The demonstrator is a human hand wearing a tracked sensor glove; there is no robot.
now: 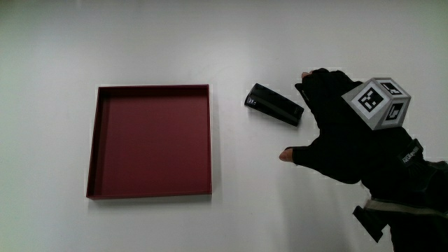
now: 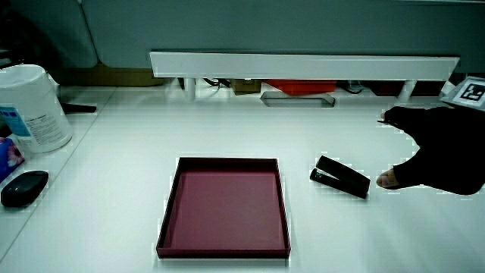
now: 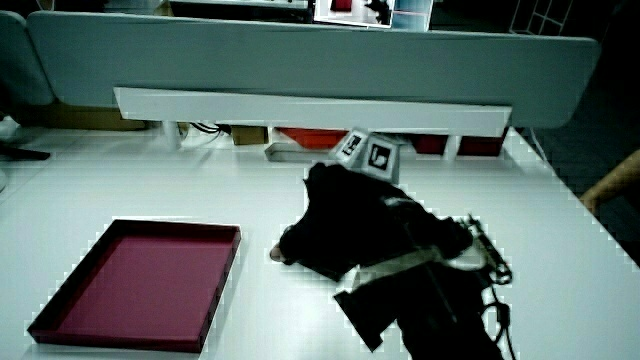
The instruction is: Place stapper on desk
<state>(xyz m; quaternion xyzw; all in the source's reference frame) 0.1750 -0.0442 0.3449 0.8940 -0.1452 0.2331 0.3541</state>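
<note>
A black stapler (image 1: 274, 105) lies flat on the white desk, between the dark red tray (image 1: 203, 143) and the hand (image 1: 329, 122). A side view shows the stapler (image 2: 342, 177) beside the tray (image 2: 282, 199) too. The gloved hand rests just beside the stapler, fingers spread and holding nothing, thumb tip (image 1: 285, 155) bare and apart from the stapler. A patterned cube (image 1: 379, 103) sits on its back. In a side view the hand (image 3: 325, 225) hides the stapler.
The red tray (image 3: 215, 275) holds nothing. In a side view a white canister (image 2: 30, 106) and a black mouse-like object (image 2: 24, 187) stand at the table's edge, away from the tray. A low partition (image 2: 303, 65) runs along the table.
</note>
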